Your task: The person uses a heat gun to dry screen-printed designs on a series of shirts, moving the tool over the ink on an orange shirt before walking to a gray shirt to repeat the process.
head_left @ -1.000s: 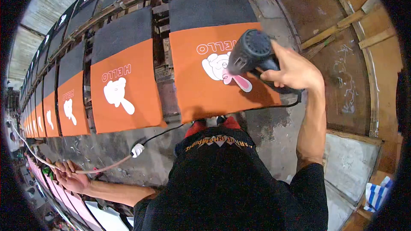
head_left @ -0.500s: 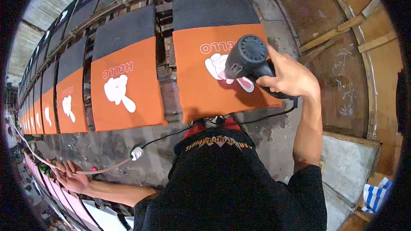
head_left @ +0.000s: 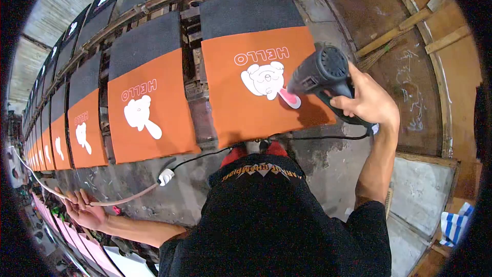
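Observation:
My right hand (head_left: 370,98) is closed round the handle of a black hair dryer (head_left: 327,69). Its nozzle points left and down over the nearest orange fabric panel (head_left: 228,115), close to the pink ear of a white bear-like print (head_left: 267,79) under the word HELLO. Low on the left, my left hand (head_left: 86,213) holds a pale power cable (head_left: 132,196) that runs across its fingers. A white plug connector (head_left: 165,176) joins this cable to the dryer's black cord (head_left: 200,157), which passes in front of my feet.
More orange panels (head_left: 148,138) with the same print stretch away to the left on dark boards (head_left: 146,38). Behind them runs a wooden rail with another row of dark printed panels (head_left: 100,13). Wooden boarding (head_left: 410,87) stands at right. Pink and white sheets (head_left: 128,261) lie lower left.
The hair dryer has moved right with my right hand, uncovering more of the bear print and the lettering. My left hand stays at the cable.

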A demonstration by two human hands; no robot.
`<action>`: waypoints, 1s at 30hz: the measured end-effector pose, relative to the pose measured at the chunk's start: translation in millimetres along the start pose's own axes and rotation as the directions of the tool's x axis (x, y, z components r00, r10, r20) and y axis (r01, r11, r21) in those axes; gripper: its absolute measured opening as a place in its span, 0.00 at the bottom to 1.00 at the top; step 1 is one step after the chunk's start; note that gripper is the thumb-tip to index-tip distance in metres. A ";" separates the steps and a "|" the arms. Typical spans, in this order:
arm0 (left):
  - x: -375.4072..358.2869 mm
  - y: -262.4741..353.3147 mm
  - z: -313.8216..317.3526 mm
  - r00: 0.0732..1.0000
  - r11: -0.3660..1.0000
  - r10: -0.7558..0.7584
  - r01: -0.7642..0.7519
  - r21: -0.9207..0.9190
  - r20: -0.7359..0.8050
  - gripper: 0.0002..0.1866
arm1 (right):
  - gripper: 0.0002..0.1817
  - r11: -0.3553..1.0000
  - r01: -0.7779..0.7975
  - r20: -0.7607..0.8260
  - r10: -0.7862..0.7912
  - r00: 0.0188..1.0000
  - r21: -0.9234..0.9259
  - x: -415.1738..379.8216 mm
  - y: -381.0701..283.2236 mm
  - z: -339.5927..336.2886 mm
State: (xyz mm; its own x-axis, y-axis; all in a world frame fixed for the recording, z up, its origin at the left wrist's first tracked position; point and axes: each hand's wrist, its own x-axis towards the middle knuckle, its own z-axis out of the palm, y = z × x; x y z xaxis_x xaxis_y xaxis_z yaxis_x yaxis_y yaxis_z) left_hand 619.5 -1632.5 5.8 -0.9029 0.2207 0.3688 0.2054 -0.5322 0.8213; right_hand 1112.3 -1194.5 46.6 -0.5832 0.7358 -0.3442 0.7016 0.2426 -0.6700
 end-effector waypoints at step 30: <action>-127.7 -94.6 172.1 0.553 0.747 -0.057 0.576 -0.333 0.831 0.29 | 0.29 0.854 0.061 -0.658 0.350 0.666 0.516 -164.7 48.3 44.7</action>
State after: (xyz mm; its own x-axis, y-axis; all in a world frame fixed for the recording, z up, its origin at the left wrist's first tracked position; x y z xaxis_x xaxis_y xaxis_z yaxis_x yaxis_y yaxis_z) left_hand 780.3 -1469.6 -44.1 -0.1977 0.8317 0.5188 -0.4925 -0.5419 0.6810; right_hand 1223.9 -1332.3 41.5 0.1268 0.9914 -0.0312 0.3524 -0.0744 -0.9329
